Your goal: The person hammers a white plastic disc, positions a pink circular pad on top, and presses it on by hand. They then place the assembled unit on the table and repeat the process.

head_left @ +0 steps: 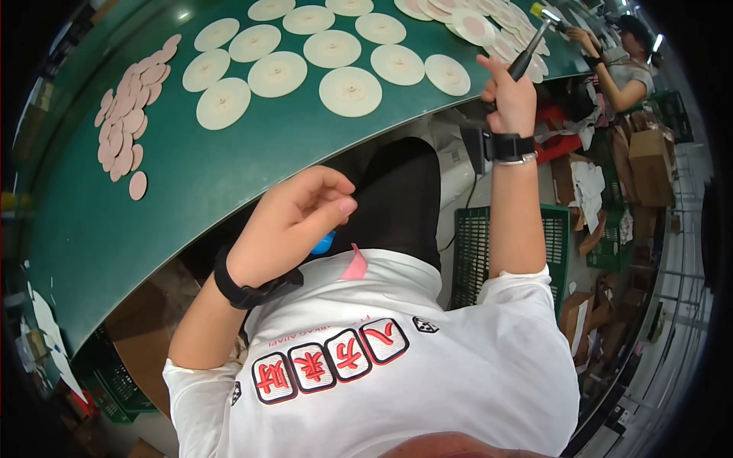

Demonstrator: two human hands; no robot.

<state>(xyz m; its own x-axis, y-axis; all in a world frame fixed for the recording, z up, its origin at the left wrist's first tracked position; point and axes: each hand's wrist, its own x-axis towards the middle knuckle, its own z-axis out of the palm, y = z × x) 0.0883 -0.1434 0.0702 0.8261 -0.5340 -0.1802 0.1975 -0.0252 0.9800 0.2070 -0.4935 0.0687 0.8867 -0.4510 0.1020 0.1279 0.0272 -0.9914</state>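
In my right hand (513, 95), raised at the table's near right edge, is a hammer (525, 61) with a black grip. Its head, yellow at one end, points up and away. One or two fingers of that hand stick out from the handle. My left hand (294, 217) hovers over my lap by the table edge, fingers loosely bent, the thumb a little apart from them, with nothing visible between. Part of a blue object (324, 243) shows under it. Cream discs (350, 91) with a small fitting at each centre lie spread in rows beyond my hands.
Pink discs (122, 137) lie heaped on the left of the green table (183, 179). More discs (473, 29) overlap at the far right. A co-worker (630, 72) is at the right. Green crates (466, 256) and cardboard boxes (650, 164) stand on the floor to my right.
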